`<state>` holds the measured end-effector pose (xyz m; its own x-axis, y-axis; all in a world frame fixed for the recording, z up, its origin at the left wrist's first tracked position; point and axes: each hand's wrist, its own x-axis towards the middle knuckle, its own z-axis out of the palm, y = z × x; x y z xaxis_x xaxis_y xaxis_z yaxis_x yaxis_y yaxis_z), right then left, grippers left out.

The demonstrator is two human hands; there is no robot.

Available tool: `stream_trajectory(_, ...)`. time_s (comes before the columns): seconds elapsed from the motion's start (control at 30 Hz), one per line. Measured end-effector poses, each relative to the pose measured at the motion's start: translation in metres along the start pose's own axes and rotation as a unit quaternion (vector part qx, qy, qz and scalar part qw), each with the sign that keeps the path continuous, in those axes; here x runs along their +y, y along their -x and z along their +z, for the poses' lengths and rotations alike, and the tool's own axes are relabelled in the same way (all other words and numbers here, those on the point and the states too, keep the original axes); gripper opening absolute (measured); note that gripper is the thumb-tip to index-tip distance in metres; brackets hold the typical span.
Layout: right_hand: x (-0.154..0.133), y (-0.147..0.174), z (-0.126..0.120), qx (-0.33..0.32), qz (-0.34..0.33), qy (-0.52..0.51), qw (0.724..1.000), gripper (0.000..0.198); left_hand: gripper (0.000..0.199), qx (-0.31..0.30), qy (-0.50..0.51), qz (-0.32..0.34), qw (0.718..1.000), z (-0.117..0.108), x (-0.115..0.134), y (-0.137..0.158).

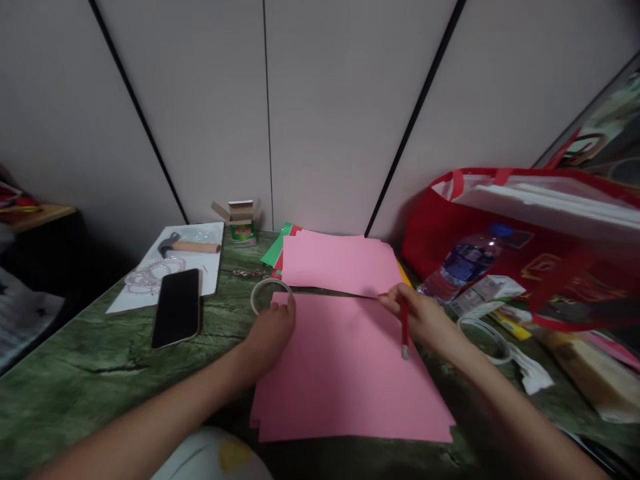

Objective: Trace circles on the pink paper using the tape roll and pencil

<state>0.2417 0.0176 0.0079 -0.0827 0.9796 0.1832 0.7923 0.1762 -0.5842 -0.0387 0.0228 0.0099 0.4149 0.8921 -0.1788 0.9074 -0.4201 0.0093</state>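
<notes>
A large pink paper sheet (345, 367) with notched corners lies in front of me on the green table. My left hand (274, 332) is at its upper left edge, its fingers closed on a pale ring (256, 297) that looks like a tape roll. Near the sheet's upper right corner, my right hand (415, 313) grips a red pencil (405, 327), whose metal-and-eraser end points back towards me. Just beyond lies a second pink sheet (340, 260), on top of green, red and yellow paper.
On the left are a black phone (177, 308), a hammer (193, 247) on a white board and clear beads (150, 275). A small open box (243, 227) stands by the wall. To the right are a red bag (430, 227), a water bottle (463, 263) and another pale ring (484, 359).
</notes>
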Motion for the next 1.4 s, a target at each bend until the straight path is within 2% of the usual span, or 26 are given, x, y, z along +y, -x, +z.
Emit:
stream_trajectory(0.07, -0.019, -0.014, 0.010, -0.067, -0.082, -0.049, 0.993, 0.022, 0.076, -0.020, -0.041, 0.070, 0.997, 0.003, 0.011, 0.003)
stream_trajectory(0.13, -0.030, -0.025, 0.028, -0.132, -0.179, -0.058, 0.973, 0.019, 0.077, -0.031, -0.055, 0.099, 0.993, 0.006, 0.014, 0.003)
stream_trajectory(0.2, -0.030, -0.032, 0.050, -0.178, -0.236, -0.043, 0.954, 0.038, 0.070, -0.033, -0.062, 0.098, 0.993, 0.006, 0.012, 0.002)
stream_trajectory(0.27, -0.025, -0.036, 0.071, -0.194, -0.257, -0.015, 0.947, 0.054, 0.059, -0.030, -0.067, 0.088, 0.993, 0.007, 0.006, 0.000)
stream_trajectory(0.33, -0.018, -0.037, 0.088, -0.184, -0.252, 0.008, 0.950, 0.053, 0.047, -0.024, -0.067, 0.094, 0.993, 0.010, 0.001, -0.001)
stream_trajectory(0.47, -0.013, -0.031, 0.105, -0.114, -0.196, 0.022, 0.974, 0.053, 0.029, 0.002, -0.064, 0.158, 0.985, 0.022, 0.000, 0.000)
stream_trajectory(0.6, -0.014, -0.024, 0.112, -0.075, -0.164, 0.028, 0.983, 0.030, 0.043, 0.044, -0.069, 0.208, 0.975, 0.032, 0.004, 0.007)
stream_trajectory(0.7, -0.014, -0.024, 0.120, -0.050, -0.142, 0.033, 0.988, 0.023, 0.048, 0.082, -0.058, 0.234, 0.967, 0.037, 0.005, 0.015)
stream_trajectory(0.8, -0.012, -0.026, 0.120, -0.029, -0.145, 0.025, 0.989, 0.018, 0.050, 0.096, -0.048, 0.243, 0.964, 0.039, 0.005, 0.021)
stream_trajectory(0.87, -0.012, -0.025, 0.108, -0.044, -0.174, 0.004, 0.984, 0.021, 0.051, 0.103, -0.051, 0.231, 0.966, 0.037, 0.004, 0.022)
stream_trajectory(0.93, -0.013, -0.016, 0.088, -0.092, -0.216, -0.016, 0.972, 0.041, 0.047, 0.111, -0.056, 0.221, 0.967, 0.033, 0.001, 0.021)
stream_trajectory(1.0, -0.018, 0.001, 0.068, -0.149, -0.268, -0.016, 0.952, 0.074, 0.045, 0.114, -0.054, 0.216, 0.968, 0.028, -0.002, 0.018)
stream_trajectory(1.03, -0.021, 0.011, 0.060, -0.185, -0.297, -0.007, 0.937, 0.075, 0.047, 0.118, -0.052, 0.211, 0.969, 0.026, -0.004, 0.016)
stream_trajectory(1.07, -0.025, 0.021, 0.056, -0.206, -0.330, -0.004, 0.921, 0.067, 0.049, 0.122, -0.048, 0.204, 0.970, 0.024, -0.006, 0.014)
stream_trajectory(1.17, -0.035, 0.047, 0.067, -0.215, -0.405, 0.023, 0.889, 0.017, 0.052, 0.139, -0.040, 0.183, 0.973, 0.019, -0.010, 0.009)
stream_trajectory(1.2, -0.036, 0.053, 0.077, -0.196, -0.423, 0.035, 0.884, 0.012, 0.051, 0.143, -0.040, 0.182, 0.972, 0.019, -0.010, 0.009)
stream_trajectory(1.27, -0.034, 0.062, 0.100, -0.163, -0.432, 0.054, 0.885, 0.014, 0.049, 0.148, -0.043, 0.188, 0.970, 0.020, -0.010, 0.009)
stream_trajectory(1.4, -0.029, 0.071, 0.134, -0.137, -0.395, 0.044, 0.907, 0.013, 0.049, 0.181, -0.052, 0.192, 0.963, 0.024, -0.014, 0.010)
